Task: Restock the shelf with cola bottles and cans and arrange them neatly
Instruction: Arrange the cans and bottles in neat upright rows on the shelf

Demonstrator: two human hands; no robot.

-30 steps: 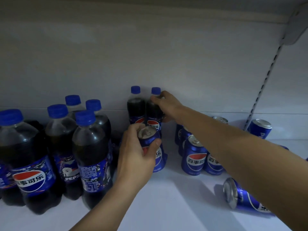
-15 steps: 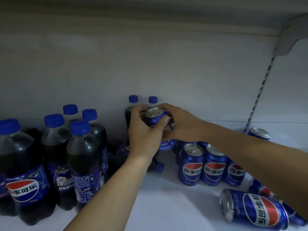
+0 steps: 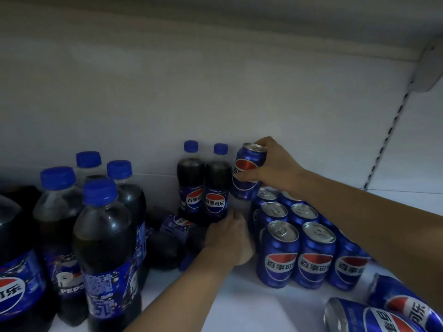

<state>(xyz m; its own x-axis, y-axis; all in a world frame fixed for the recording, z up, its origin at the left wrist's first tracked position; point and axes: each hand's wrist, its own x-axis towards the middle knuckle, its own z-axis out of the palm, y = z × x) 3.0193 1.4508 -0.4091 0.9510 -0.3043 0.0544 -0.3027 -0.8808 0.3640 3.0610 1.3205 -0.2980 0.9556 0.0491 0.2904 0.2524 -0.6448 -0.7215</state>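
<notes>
Up by the back wall, right hand is wrapped tight around a blue can, thumb on the label, fingers over the rim, can held tilted just above the back of the can rows. Prob heading for a spot behind them, beside the two small bottles right next to it. Left hand is lower, fingers curled against the base of the nearer small bottle, w/ a bottle lying on its side just left of it; can't tell if it's actually gripping anything or just nudging. Guessing it's steadying stuff so nothing tips. Big bottles stand further left. Two loose cans lie flat under the right forearm, not sorted yet imo.
</notes>
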